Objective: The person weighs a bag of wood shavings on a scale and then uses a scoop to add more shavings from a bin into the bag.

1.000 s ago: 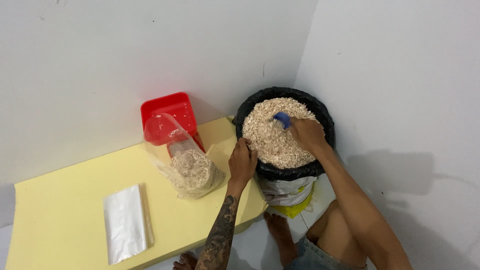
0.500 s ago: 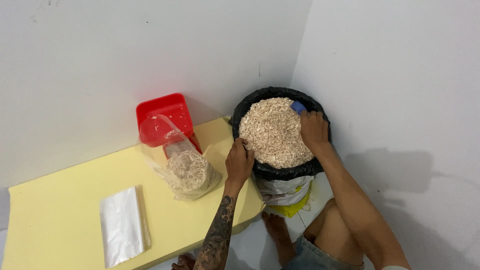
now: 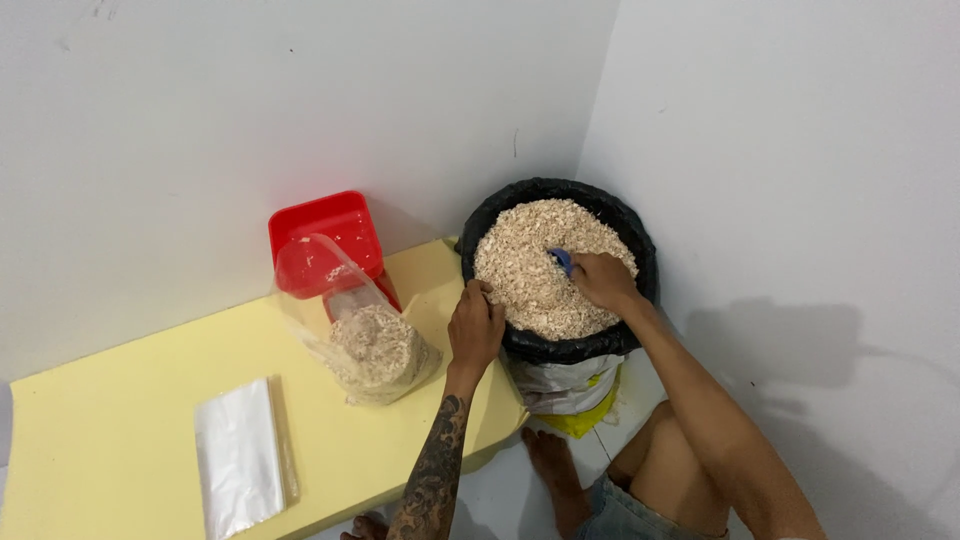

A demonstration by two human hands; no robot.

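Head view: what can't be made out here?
- Blue scoop: mostly hidden by the right hand and shavings; shape unclear.
- Sack under the black liner: depth unseen.
- Flat clear bags: count unclear.
- Left hand fingers curl over the rim, tips hidden.

One black-lined sack (image 3: 560, 345) of pale wood shavings (image 3: 530, 270) stands at the right. One blue scoop (image 3: 561, 260) shows in it. One yellow bench (image 3: 150, 400) carries one clear bag (image 3: 365, 335) partly filled with shavings, one flat stack of empty clear bags (image 3: 240, 458) at the near left, and one red tray (image 3: 325, 232) at the far side. Two hands are in view: one left hand (image 3: 476, 327), one right hand (image 3: 603, 279).
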